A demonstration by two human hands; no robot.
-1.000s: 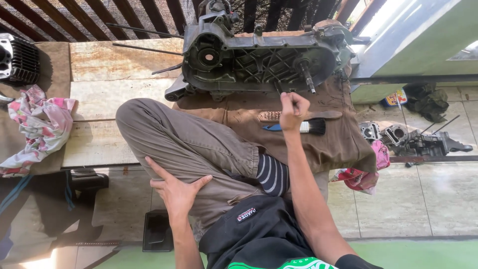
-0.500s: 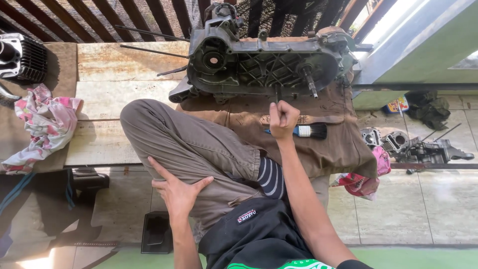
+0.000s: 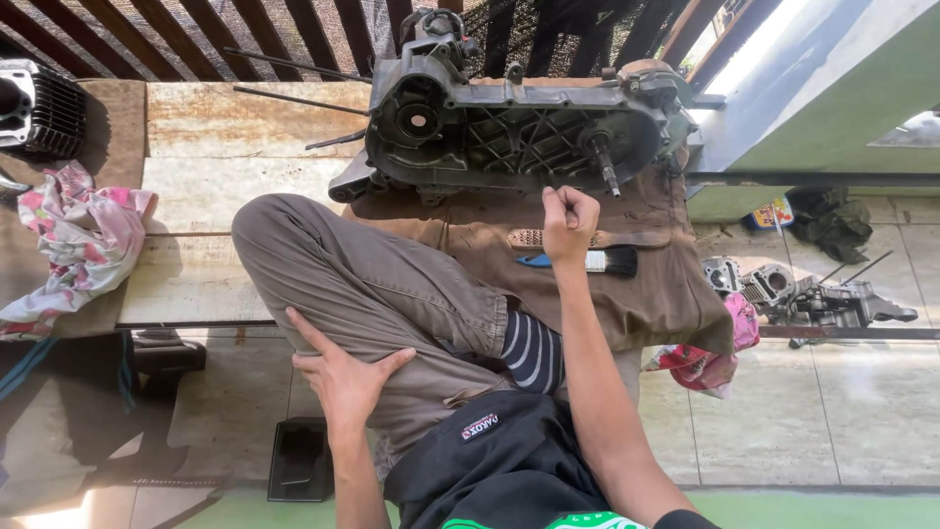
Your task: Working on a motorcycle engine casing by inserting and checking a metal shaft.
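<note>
Right grip [image 3: 570, 221] fisted above ribbed metal casing [image 3: 509, 132]

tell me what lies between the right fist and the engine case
Nothing: in the head view only bare brown cloth shows between the right hand and the engine case. The brushes lie under the fist.

Sunlit glossy floor tiles [image 3: 783, 411], a low wooden bench [image 3: 225, 147], dark slatted railing [image 3: 196, 29] and green wall [image 3: 842, 108]

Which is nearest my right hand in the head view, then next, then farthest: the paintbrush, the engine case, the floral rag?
From the right hand:
1. Paintbrush, just beneath the hand on the brown cloth.
2. Engine case, beyond the hand on the wooden platform.
3. Floral rag, far off at the left edge.
</note>
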